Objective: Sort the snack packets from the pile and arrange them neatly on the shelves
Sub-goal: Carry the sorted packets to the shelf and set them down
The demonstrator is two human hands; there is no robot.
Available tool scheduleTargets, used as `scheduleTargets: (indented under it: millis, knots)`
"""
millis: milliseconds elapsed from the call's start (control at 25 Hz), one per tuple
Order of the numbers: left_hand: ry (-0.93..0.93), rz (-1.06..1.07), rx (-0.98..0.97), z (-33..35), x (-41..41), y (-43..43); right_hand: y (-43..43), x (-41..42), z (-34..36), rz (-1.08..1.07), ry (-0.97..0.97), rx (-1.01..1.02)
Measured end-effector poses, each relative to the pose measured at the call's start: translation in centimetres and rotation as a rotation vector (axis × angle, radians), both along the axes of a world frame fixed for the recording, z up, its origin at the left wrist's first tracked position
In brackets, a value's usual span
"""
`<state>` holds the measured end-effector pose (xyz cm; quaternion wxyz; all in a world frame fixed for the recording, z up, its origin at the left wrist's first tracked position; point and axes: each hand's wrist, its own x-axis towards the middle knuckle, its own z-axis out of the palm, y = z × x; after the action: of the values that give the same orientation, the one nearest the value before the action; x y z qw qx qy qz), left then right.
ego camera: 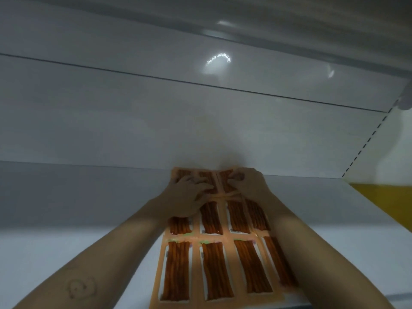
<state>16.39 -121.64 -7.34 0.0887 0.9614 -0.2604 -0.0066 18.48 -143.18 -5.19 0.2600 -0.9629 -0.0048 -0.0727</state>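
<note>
A joined sheet of orange snack packets (214, 248), each with a clear window showing brown sticks, lies flat on the white shelf (78, 237), running from the front edge to the back wall. My left hand (189, 195) presses down on the far left packets, fingers spread over them. My right hand (247, 184) presses on the far right packets beside it, thumb on the sheet. Both forearms reach in from the bottom of the view. The far row of packets is partly hidden under my hands.
The shelf's white back wall (156, 121) rises just behind the packets, with the underside of an upper shelf (289, 23) overhead. A slotted upright (365, 143) and a yellow surface (388, 201) lie to the right.
</note>
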Motion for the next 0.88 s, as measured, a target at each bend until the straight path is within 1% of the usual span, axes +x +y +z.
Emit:
scheduleTargets:
  millis: [200,320,480,640,880]
  knots:
    - [-0.044,-0.001,0.004,-0.1,0.0,0.4,0.0,0.4,-1.1,0.029,-0.007,-0.173]
    - [-0.027,-0.003,0.005,-0.1,-0.1,0.3,-0.2,0.3,-1.3,0.063,-0.032,-0.208]
    - [-0.006,0.007,0.002,-0.1,-0.1,0.4,-0.4,0.4,-1.7,0.109,0.016,-0.267]
    - [0.007,0.019,-0.019,-0.3,0.0,0.8,-0.8,-0.9,0.5,0.122,-0.036,-0.198]
    - [-0.101,-0.003,-0.124,0.9,-0.9,1.9,0.0,-3.8,3.6,0.112,-0.037,-0.313]
